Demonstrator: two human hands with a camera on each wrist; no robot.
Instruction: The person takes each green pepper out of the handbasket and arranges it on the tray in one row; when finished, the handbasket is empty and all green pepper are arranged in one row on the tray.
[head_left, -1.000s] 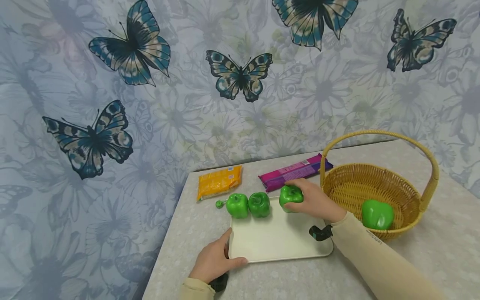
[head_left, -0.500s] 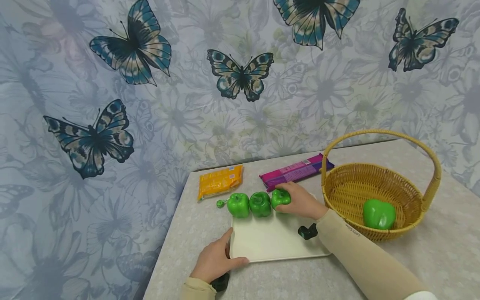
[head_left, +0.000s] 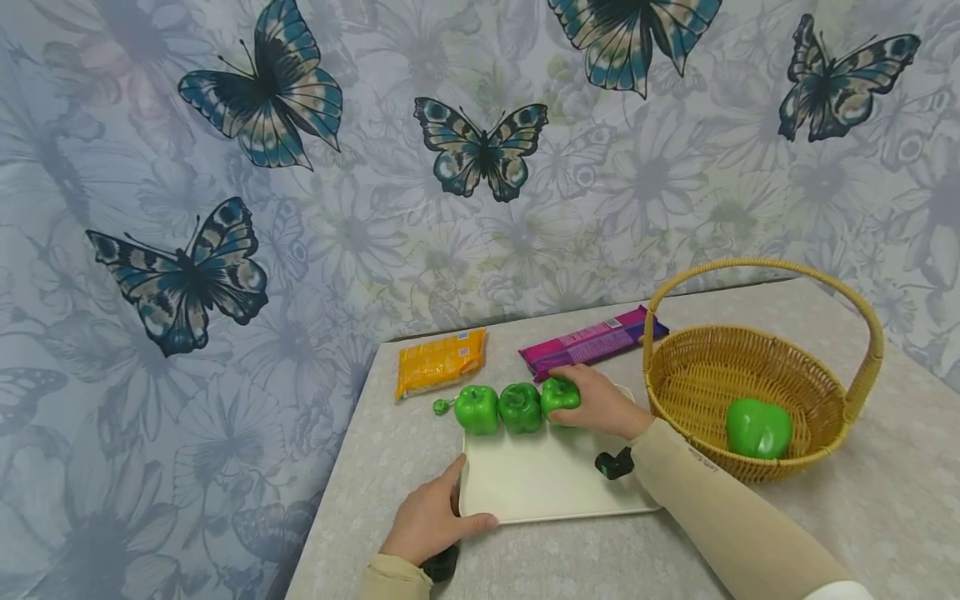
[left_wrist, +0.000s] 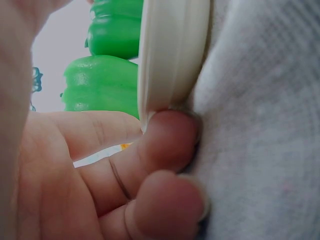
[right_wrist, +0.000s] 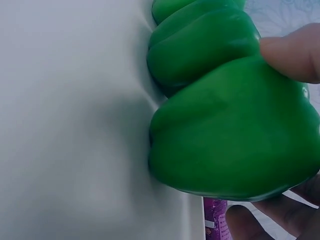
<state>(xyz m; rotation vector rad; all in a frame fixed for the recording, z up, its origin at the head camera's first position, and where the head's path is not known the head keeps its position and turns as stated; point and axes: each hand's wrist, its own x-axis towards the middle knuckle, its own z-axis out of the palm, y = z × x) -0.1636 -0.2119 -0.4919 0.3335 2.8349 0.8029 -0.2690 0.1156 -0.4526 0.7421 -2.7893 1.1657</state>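
Note:
My right hand (head_left: 606, 407) holds a green bell pepper (head_left: 558, 398) between thumb and fingers at the far side of a cream tray (head_left: 551, 483). In the right wrist view that bell pepper (right_wrist: 230, 135) stands on the tray surface, against the middle bell pepper (right_wrist: 200, 45). Two more green bell peppers, the middle one (head_left: 520, 408) and the left one (head_left: 477, 410), complete a row along the tray's far edge. At the tray's near left corner my left hand (head_left: 427, 518) grips the rim, thumb on the front edge. Its curled fingertips (left_wrist: 172, 137) touch the rim from outside.
Right of the tray stands a wicker basket (head_left: 682, 367) with a tall handle and one green bell pepper (head_left: 757, 428) inside. Behind the tray lie an orange packet (head_left: 441, 363) and a purple packet (head_left: 585, 343). A small green piece (head_left: 441, 407) sits by the left pepper.
My right hand has moved left with its bell pepper and brought it beside the middle one. Over the last half second it has stayed there. The left hand keeps its place.

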